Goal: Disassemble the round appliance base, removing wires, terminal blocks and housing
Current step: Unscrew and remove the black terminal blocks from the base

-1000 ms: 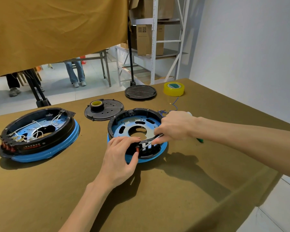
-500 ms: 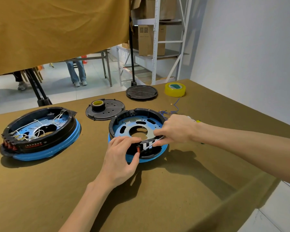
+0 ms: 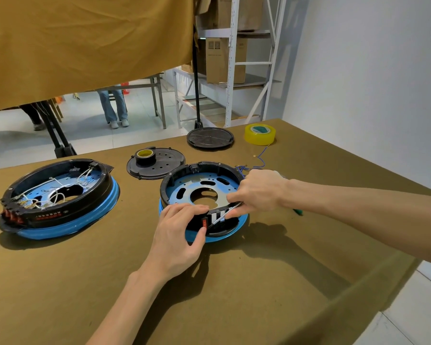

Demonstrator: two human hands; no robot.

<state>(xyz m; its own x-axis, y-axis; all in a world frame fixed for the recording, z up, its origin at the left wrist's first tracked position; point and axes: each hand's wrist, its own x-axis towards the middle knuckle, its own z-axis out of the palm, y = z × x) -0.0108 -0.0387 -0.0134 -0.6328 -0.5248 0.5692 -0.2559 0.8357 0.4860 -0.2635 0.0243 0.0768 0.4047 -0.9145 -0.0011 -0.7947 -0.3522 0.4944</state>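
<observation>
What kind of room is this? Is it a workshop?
Probably a workshop or storeroom. There is a cloth-covered worktable with opened round appliance bases, tape rolls, and metal shelving stacked with cardboard boxes behind it.

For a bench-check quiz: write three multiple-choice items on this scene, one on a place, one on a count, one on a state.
1. Where is the small black tape roll?
A. on the perforated black disc
B. on the floor
C. inside the left base

2. How many round blue-rimmed bases are on the table?
A. one
B. two
C. four

3. What does the right hand hold?
A. nothing
B. the yellow tape
C. a screwdriver

Answers: A, it sits on the disc; B, one left, one under the hands; C, the shaft runs from its fingers into the base that the left hand grips.
</observation>
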